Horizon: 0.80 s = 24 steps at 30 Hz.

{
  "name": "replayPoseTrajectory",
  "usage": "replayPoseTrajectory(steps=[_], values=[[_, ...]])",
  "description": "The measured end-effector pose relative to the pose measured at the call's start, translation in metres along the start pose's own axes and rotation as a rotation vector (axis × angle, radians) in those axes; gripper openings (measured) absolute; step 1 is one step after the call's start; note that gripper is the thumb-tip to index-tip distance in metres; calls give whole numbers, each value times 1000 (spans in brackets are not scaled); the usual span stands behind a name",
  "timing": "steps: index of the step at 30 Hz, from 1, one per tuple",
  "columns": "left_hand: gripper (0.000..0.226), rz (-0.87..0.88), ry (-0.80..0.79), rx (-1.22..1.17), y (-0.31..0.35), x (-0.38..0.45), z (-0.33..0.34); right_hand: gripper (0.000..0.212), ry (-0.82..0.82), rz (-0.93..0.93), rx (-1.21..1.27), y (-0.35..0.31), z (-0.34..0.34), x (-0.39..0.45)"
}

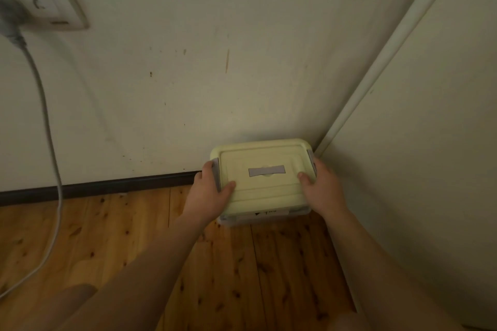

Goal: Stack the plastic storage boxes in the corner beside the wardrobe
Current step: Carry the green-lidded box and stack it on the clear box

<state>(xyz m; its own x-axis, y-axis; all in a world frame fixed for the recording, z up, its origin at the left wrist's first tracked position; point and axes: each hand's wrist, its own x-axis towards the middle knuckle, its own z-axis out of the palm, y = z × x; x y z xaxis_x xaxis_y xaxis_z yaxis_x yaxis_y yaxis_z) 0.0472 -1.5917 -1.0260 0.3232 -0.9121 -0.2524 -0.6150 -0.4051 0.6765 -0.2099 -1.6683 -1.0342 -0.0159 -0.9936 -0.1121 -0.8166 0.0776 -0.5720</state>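
Two bare forearms reach over the wooden floor (113, 226) to the corner.
Left hand (209, 191) and right hand (320, 185) each grip a side of the lidded box (262, 183), thumbs on top, beside the wardrobe (419, 142).

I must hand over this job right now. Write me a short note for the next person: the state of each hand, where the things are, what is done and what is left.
Left hand: grips the left end of the storage box, thumb on the lid, fingers over the grey latch.
Right hand: grips the right end, thumb on the lid.
Box: lid on, on the wooden floor in the corner between the wall and the wardrobe.
Done: one box is in the corner.
Left: no other box is in view; fetch the rest and stack them on this one.
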Motion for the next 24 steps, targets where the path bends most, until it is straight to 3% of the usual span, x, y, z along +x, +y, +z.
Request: replayPoseTrajectory(steps=[24], values=[[75,-19,-86,34,10,7,-5,67,-172,34,-169,-11,-10,5]])
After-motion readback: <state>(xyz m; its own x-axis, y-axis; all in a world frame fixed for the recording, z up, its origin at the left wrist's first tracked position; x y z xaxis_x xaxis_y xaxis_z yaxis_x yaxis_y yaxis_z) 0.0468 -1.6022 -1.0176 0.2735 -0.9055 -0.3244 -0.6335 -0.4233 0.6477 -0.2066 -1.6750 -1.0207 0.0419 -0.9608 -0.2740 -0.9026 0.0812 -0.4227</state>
